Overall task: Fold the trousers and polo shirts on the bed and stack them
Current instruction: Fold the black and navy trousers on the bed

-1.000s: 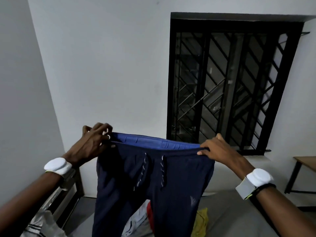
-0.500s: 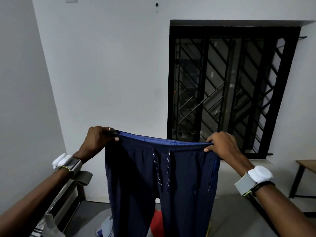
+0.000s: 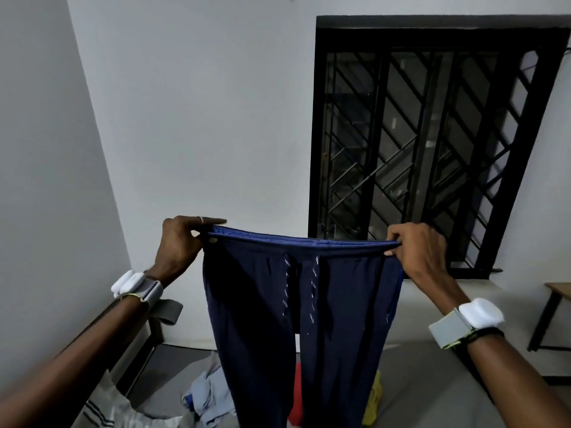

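Trousers: The dark blue trousers (image 3: 262, 319) hang in the air in the middle of the view, held up by the top. The two legs drop down toward the bed and run off the bottom edge.
Top band: The top band (image 3: 302, 240) is pulled flat and tight between the two hands. A brighter blue inside shows along its far edge.
Strings: Two strings (image 3: 286, 288) with white marks hang down the front, just under the top band.
Left hand: The left hand (image 3: 179, 242) pinches the left end of the top band, thumb on the near side. One finger lies straight along the top. A ring (image 3: 200, 219) sits on a finger.
Right hand: The right hand (image 3: 417, 251) pinches the right end of the top band with curled fingers.
Wrists: Each wrist has a grey strap with a white block, the left strap (image 3: 136, 285) and the right strap (image 3: 469, 319).
Bed: The grey bed (image 3: 432, 390) lies low and near, under the trousers.
Other clothes: A light blue cloth (image 3: 207, 400) lies on the bed, left of the legs. A red cloth (image 3: 297, 396) shows between the legs. A yellow cloth (image 3: 372, 406) peeks out on the right. A white striped cloth (image 3: 105, 412) lies at the near left. One cannot tell which are polo shirts.
Window: A black window (image 3: 432, 134) with slanted bars sits in the far wall, on the right.
Table: A corner of a wooden table (image 3: 559, 291) with black legs shows at the right edge.
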Available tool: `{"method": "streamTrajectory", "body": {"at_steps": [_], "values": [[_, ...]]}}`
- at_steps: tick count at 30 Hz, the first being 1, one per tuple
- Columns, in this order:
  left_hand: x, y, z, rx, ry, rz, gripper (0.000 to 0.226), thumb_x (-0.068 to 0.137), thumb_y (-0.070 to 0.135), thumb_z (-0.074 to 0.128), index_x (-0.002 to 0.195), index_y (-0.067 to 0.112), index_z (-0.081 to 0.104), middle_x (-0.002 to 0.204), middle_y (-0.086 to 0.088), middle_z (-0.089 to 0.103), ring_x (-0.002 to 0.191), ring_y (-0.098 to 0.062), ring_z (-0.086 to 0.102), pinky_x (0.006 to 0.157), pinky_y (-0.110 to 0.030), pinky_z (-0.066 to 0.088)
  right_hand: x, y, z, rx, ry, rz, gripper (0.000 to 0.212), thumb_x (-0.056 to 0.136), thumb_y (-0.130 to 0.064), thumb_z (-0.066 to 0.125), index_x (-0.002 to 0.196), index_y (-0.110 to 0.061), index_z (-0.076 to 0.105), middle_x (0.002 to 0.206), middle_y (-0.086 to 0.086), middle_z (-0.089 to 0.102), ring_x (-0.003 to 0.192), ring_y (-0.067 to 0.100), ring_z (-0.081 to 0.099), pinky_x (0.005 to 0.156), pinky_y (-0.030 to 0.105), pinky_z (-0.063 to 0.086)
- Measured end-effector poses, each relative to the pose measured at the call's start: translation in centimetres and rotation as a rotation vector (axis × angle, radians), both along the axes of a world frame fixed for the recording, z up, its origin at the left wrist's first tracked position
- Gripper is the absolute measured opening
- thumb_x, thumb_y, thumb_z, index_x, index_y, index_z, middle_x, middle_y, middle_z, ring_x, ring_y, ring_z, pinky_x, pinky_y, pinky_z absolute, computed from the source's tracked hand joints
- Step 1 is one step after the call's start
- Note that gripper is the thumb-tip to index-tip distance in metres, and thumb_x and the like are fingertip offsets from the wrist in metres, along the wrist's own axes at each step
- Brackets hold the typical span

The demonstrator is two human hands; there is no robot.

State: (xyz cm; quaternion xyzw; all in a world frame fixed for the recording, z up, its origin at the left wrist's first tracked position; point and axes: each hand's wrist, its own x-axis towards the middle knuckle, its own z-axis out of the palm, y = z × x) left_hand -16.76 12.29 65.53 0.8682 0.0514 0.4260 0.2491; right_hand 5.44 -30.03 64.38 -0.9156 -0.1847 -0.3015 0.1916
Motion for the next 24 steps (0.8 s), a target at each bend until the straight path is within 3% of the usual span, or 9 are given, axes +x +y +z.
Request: {"method": "streamTrajectory", "body": {"at_steps": [3,6,9,11,14,16,18,21,24], "values": [[0.2,-0.4,0.6,-0.107,-0.061,-0.031,0.045,0.079,-0.015,0.074,0.092,0.027,0.081,0.079,0.005,0.078,0.059,0.0,0.062,0.059,-0.016,0.054,0.3,-0.4,0.5,0.074,-0.112,0.12,0.037,0.065,0.001,0.086,0.065,-0.022,0.056,0.056,-0.005,0.057,0.057,0.02,0.058,0.051,0.033,0.049],[-0.1,-0.7,2.2,-0.209,-0.061,-0.164,0.033,0.082,-0.01,0.076,0.096,0.019,0.083,0.081,0.006,0.078,0.06,-0.005,0.063,0.064,-0.017,0.054,0.5,-0.9,1.3,0.148,-0.18,0.212,0.041,0.063,0.019,0.068,0.066,-0.02,0.057,0.057,-0.005,0.056,0.057,0.017,0.056,0.05,0.036,0.048],[0.6,-1.2,3.0,-0.308,-0.033,-0.352,0.032,0.086,-0.009,0.074,0.091,0.022,0.081,0.092,-0.001,0.078,0.077,-0.017,0.067,0.074,-0.031,0.056,-0.4,0.1,2.0,0.228,-0.204,0.308,0.046,0.057,0.023,0.052,0.07,-0.019,0.064,0.068,0.0,0.062,0.063,0.019,0.06,0.055,0.036,0.047],[1.7,-2.2,3.2,-0.313,-0.042,-0.451,0.03,0.085,-0.016,0.067,0.094,0.011,0.076,0.105,-0.008,0.072,0.09,-0.02,0.065,0.079,-0.038,0.053,-1.2,1.6,2.3,0.303,-0.204,0.46,0.046,0.06,0.025,0.055,0.073,-0.017,0.068,0.076,0.001,0.066,0.069,0.017,0.064,0.061,0.035,0.049],[3.8,-4.8,3.9,-0.293,0.008,-0.599,0.025,0.087,-0.02,0.06,0.099,0.0,0.069,0.135,-0.008,0.06,0.109,-0.021,0.061,0.089,-0.036,0.052,-3.1,5.1,3.2,0.344,-0.17,0.72,0.036,0.063,0.019,0.062,0.075,-0.013,0.072,0.083,-0.001,0.07,0.08,0.013,0.069,0.071,0.032,0.051],[5.2,-7.0,3.8,-0.285,0.073,-0.691,0.022,0.091,-0.019,0.057,0.102,-0.002,0.065,0.145,-0.005,0.058,0.12,-0.026,0.06,0.097,-0.041,0.051,-4.6,7.7,3.9,0.304,-0.127,0.881,0.03,0.066,0.014,0.064,0.075,-0.013,0.073,0.085,-0.001,0.071,0.083,0.015,0.071,0.074,0.032,0.052],[6.6,-9.0,3.1,-0.349,0.158,-0.801,0.018,0.096,-0.016,0.054,0.108,-0.004,0.062,0.148,-0.007,0.056,0.128,-0.034,0.058,0.102,-0.05,0.051,-5.6,10.2,4.2,0.268,-0.109,0.969,0.034,0.067,0.02,0.064,0.077,-0.011,0.074,0.087,-0.005,0.072,0.087,0.013,0.072,0.078,0.03,0.053],[7.2,-10.7,2.3,-0.449,0.268,-0.957,0.011,0.103,-0.006,0.052,0.105,0.003,0.058,0.125,-0.025,0.057,0.107,-0.031,0.061,0.086,-0.041,0.054,-5.7,11.9,4.2,0.293,-0.062,1.028,0.037,0.067,0.026,0.062,0.077,-0.008,0.073,0.086,-0.004,0.07,0.085,0.011,0.07,0.076,0.027,0.051],[7.1,-10.3,2.0,-0.481,0.357,-1.012,0.012,0.105,-0.002,0.052,0.102,0.008,0.058,0.101,-0.013,0.055,0.091,-0.023,0.056,0.076,-0.033,0.049,-5.7,11.2,4.1,0.334,0.019,1.071,0.039,0.063,0.027,0.056,0.066,-0.01,0.068,0.079,0.005,0.067,0.079,0.024,0.067,0.074,0.041,0.05]]}}
